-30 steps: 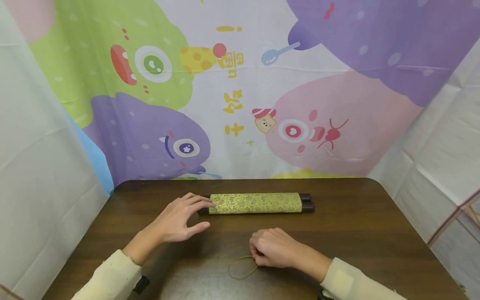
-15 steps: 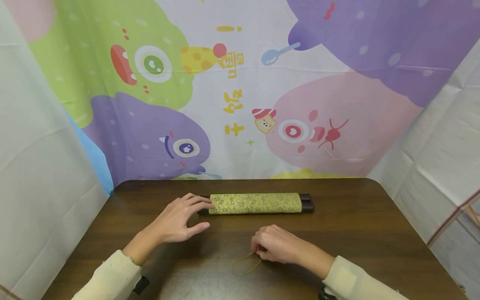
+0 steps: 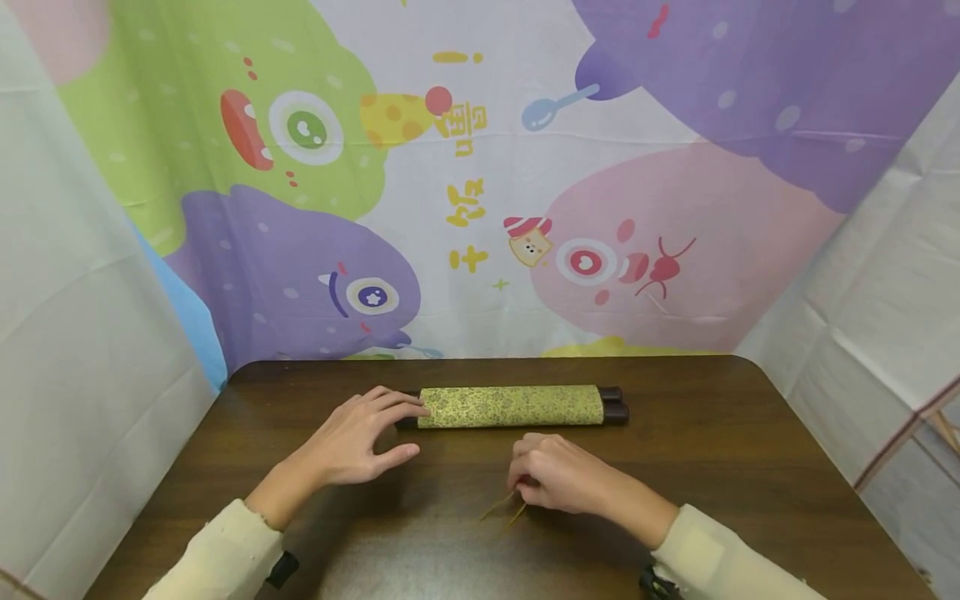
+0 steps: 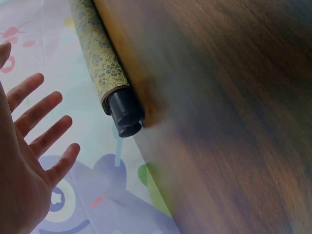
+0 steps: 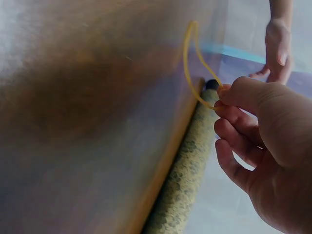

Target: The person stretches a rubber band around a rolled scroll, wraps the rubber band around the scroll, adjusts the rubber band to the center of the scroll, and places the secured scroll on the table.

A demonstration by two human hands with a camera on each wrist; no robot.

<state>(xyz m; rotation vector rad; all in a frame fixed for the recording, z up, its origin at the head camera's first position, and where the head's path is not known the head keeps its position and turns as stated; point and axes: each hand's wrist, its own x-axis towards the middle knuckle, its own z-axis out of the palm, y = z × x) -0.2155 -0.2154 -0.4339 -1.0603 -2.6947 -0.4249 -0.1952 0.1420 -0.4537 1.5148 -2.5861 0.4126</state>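
Observation:
A rolled scroll point(image 3: 513, 407) in yellow-green floral brocade lies across the table, its dark roller ends point(image 4: 126, 109) jutting out in pairs. Over its left end my left hand point(image 3: 356, 437) spreads relaxed fingers, holding nothing; in the left wrist view those fingers appear apart from the roller ends. Nearer the table's front, my right hand point(image 3: 558, 475) pinches a thin yellow rubber band point(image 5: 185, 56) between thumb and forefinger. The band hangs as a narrow loop, and the right wrist view shows its full shape. My other right fingers curl loosely below the pinch.
The brown wooden table point(image 3: 675, 450) has rounded back corners. Behind it hangs a cartoon-print curtain point(image 3: 487, 167), with pale cloth at the left side point(image 3: 82, 275) and right side point(image 3: 862, 333).
My right hand has lifted and moved slightly away from me toward the scroll, drawing the rubber band up from the tabletop. My left hand and the scroll stay put.

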